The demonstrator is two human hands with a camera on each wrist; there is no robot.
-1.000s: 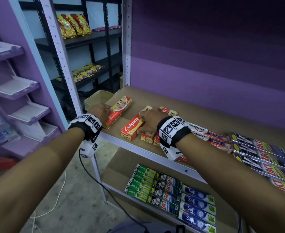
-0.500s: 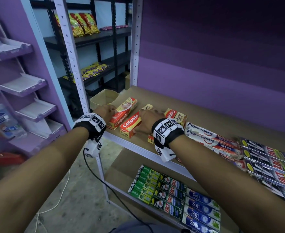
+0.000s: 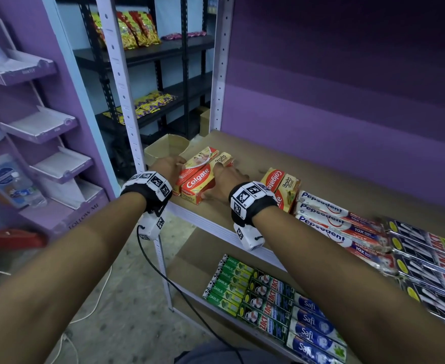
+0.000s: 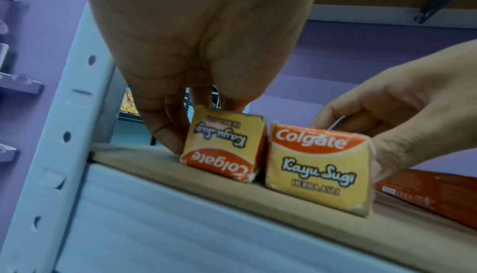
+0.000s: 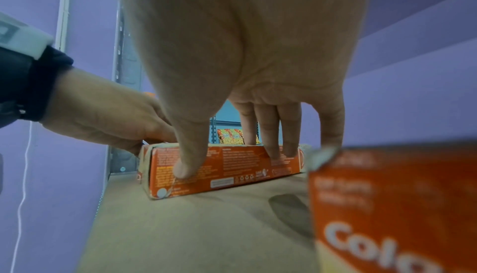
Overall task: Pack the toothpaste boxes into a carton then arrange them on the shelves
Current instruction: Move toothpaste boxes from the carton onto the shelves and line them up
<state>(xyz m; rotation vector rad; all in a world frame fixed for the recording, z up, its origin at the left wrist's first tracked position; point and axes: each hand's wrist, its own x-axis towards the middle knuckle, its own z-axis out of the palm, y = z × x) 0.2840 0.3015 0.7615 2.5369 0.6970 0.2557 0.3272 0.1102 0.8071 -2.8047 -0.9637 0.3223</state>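
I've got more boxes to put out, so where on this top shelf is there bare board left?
The shelf is bare along the purple back wall, behind every row. A smaller gap lies between the right hand and the loose Colgate pair. It is crowded at the left post, where both hands hold Colgate boxes, and along the front right with Pepsodent boxes.

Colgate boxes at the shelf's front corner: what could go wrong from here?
1. The right-hand Colgate box ends about at the shelf front edge; a pull from the right hand may tip it off.
2. The left hand pinches the left Colgate box, whose end print is upside down; facings may mismatch.
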